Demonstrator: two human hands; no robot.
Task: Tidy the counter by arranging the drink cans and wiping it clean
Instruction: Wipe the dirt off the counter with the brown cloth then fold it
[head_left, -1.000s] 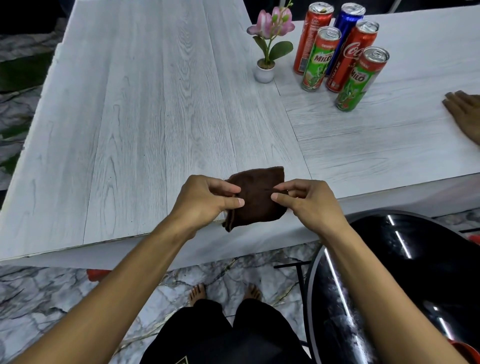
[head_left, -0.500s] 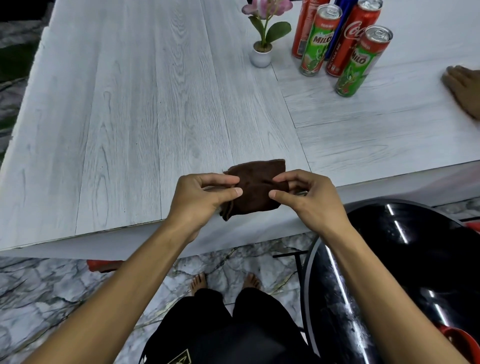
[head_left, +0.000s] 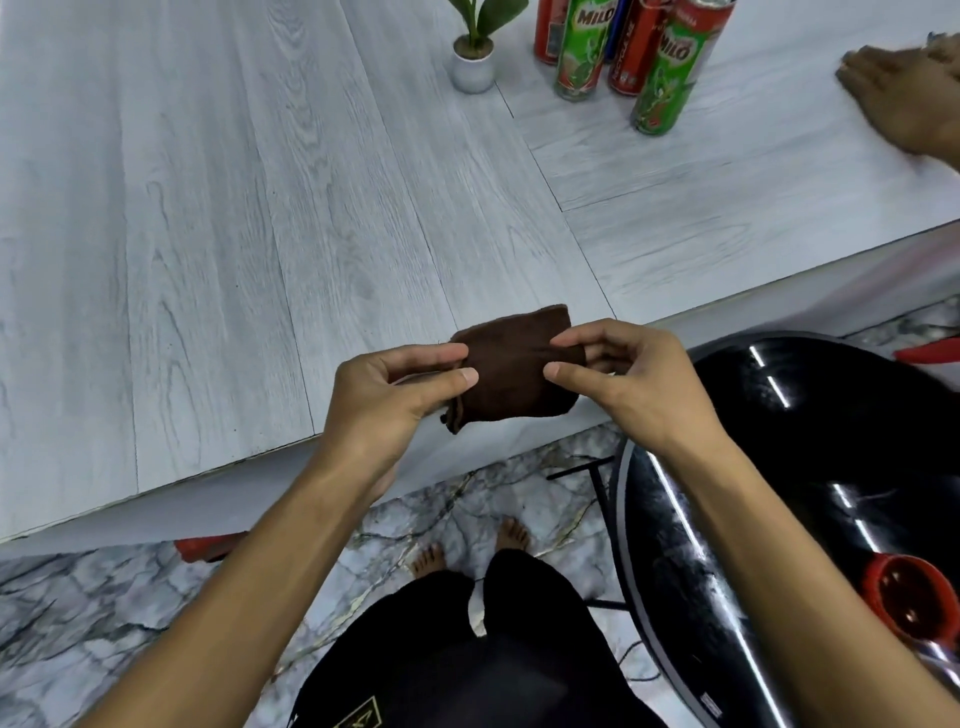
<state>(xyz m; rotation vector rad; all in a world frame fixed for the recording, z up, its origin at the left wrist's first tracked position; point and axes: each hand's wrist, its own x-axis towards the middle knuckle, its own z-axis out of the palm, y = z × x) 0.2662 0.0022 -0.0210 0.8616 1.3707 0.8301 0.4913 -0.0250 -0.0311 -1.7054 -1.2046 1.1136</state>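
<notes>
A folded dark brown cloth (head_left: 514, 366) is held over the front edge of the pale wood-grain counter (head_left: 260, 234). My left hand (head_left: 387, 402) pinches its left side and my right hand (head_left: 631, 387) pinches its right side. At the back right stand several drink cans in a cluster: a green Milo can (head_left: 667, 78) nearest, another Milo can (head_left: 579, 52) to its left, a red cola can (head_left: 631, 57) between them, and a red can (head_left: 545, 36) partly hidden behind. Their tops are cut off by the frame.
A small white pot with a green plant (head_left: 472, 60) stands left of the cans. Another person's hand (head_left: 906, 96) rests on the counter at the far right. A black glossy round stool (head_left: 810, 493) and a red cup (head_left: 906, 595) sit lower right. Marble floor lies below.
The view has tilted downward, so the cans and plant have slid toward the top edge. My hands still hold the cloth at the counter's edge; the other person's hand has shifted.
</notes>
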